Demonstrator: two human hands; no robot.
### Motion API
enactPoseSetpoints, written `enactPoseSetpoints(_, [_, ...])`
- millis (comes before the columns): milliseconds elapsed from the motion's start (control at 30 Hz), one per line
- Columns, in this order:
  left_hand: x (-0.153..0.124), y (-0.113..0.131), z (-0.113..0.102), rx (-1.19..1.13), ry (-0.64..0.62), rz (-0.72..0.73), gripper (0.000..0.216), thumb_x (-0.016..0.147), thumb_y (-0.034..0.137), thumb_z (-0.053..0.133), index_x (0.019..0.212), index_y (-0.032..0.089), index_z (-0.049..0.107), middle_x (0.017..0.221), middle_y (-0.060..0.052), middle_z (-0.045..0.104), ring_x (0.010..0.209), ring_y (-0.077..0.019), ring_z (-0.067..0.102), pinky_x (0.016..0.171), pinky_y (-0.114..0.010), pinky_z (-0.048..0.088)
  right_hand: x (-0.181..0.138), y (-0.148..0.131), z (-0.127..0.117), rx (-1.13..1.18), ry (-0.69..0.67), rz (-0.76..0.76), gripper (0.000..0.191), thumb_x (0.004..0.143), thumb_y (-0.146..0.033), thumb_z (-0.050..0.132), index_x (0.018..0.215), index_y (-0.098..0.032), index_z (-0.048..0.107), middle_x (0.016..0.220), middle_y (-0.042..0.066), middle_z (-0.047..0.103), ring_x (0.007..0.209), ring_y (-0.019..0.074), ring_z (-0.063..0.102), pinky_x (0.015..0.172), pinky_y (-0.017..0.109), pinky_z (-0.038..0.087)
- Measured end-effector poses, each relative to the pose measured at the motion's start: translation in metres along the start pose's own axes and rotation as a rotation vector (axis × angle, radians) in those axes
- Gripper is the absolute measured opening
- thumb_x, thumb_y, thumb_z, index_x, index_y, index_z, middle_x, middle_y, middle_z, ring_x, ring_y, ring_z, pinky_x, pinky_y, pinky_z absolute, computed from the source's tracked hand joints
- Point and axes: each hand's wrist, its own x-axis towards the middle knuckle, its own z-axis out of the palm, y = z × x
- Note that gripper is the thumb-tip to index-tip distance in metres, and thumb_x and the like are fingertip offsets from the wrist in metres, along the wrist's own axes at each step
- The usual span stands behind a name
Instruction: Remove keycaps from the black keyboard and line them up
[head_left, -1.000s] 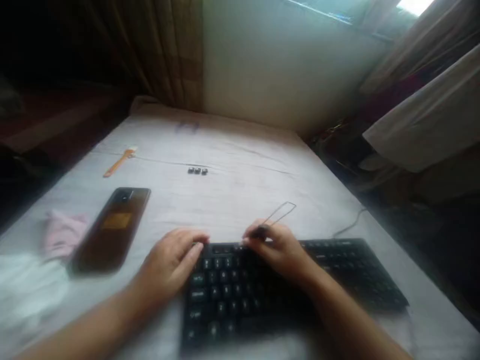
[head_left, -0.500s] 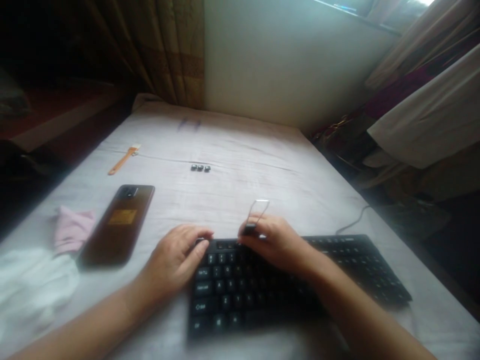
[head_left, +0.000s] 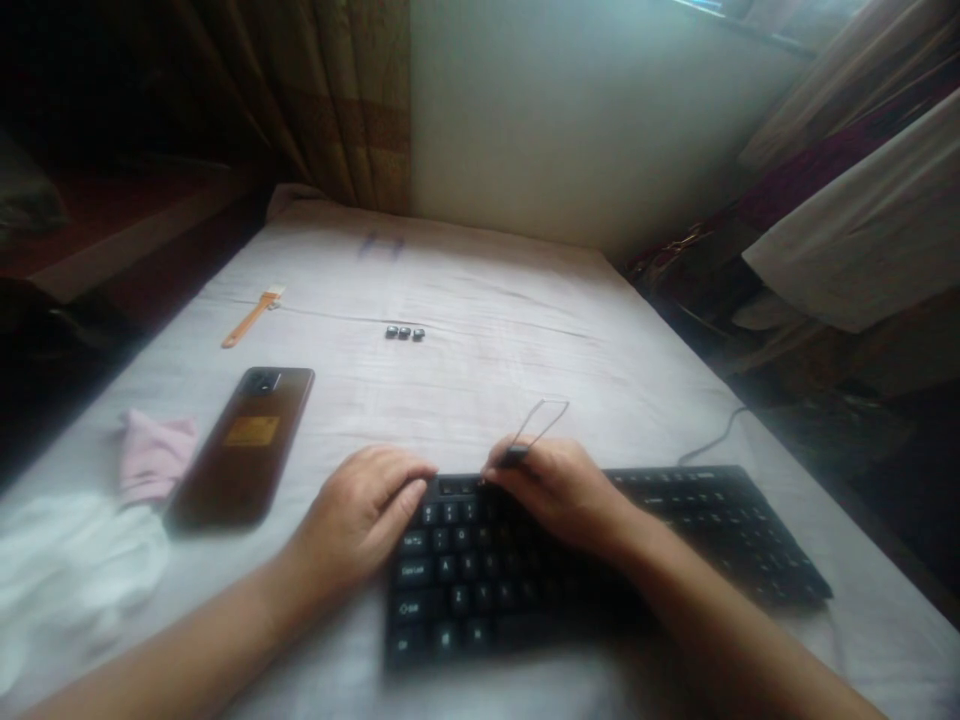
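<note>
A black keyboard (head_left: 675, 530) lies on a white cloth-covered surface in front of me. My left hand (head_left: 360, 515) rests on the keyboard's top left corner, fingers curled down and pressing on its edge. My right hand (head_left: 559, 490) is pinched shut on the dark handle of a wire keycap puller (head_left: 536, 428), whose metal loop sticks up and away above the keyboard's top row. Three loose black keycaps (head_left: 405, 333) sit in a row farther back on the cloth.
A dark phone (head_left: 244, 445) lies face down to the left, beside a pink cloth (head_left: 154, 455) and a white cloth (head_left: 67, 570). A small orange-handled brush (head_left: 251, 316) lies at the back left. The keyboard cable (head_left: 712, 440) runs off the right edge. Curtains and a wall stand behind.
My right hand has tilted the puller, so its wire loop swung from upright to leaning right. My left hand stays on the keyboard corner. The view shifted slightly.
</note>
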Motion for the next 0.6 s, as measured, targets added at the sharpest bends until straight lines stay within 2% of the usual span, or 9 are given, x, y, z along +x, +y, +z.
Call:
enactPoseSetpoints(167, [0.0009, -0.0004, 0.0002, -0.003, -0.014, 0.007, 0.019, 0.092, 0.022, 0.048, 0.102, 0.022, 0.064, 0.097, -0.003, 0.07, 0.094, -0.0206, 0.063, 0.086, -0.038, 0.049, -0.0065, 0.0052, 0.006, 0.032, 0.1, -0.005, 0.006, 0.089, -0.02, 0.057, 0.085, -0.019, 0.062, 0.075, 0.001, 0.069, 0.068, 0.0137, 0.066, 0.065, 0.023, 0.05])
enactPoseSetpoints(400, [0.0021, 0.0, 0.0006, 0.009, -0.041, -0.004, 0.019, 0.092, 0.022, 0.047, 0.103, 0.022, 0.062, 0.099, -0.004, 0.069, 0.095, -0.0212, 0.062, 0.087, -0.039, 0.048, -0.0068, 0.0084, 0.0093, 0.102, 0.157, 0.006, 0.006, 0.088, -0.021, 0.058, 0.084, -0.019, 0.062, 0.073, 0.001, 0.069, 0.066, 0.0136, 0.065, 0.064, 0.023, 0.051])
enactPoseSetpoints(600, [0.0025, 0.0012, 0.0003, 0.021, -0.031, -0.006, 0.019, 0.092, 0.024, 0.047, 0.102, 0.022, 0.063, 0.098, -0.004, 0.07, 0.094, -0.0221, 0.063, 0.086, -0.04, 0.049, -0.0064, 0.0096, 0.0085, 0.328, 0.22, 0.123, 0.01, 0.088, -0.024, 0.055, 0.08, -0.019, 0.061, 0.07, 0.0, 0.066, 0.064, 0.0123, 0.062, 0.064, 0.025, 0.051])
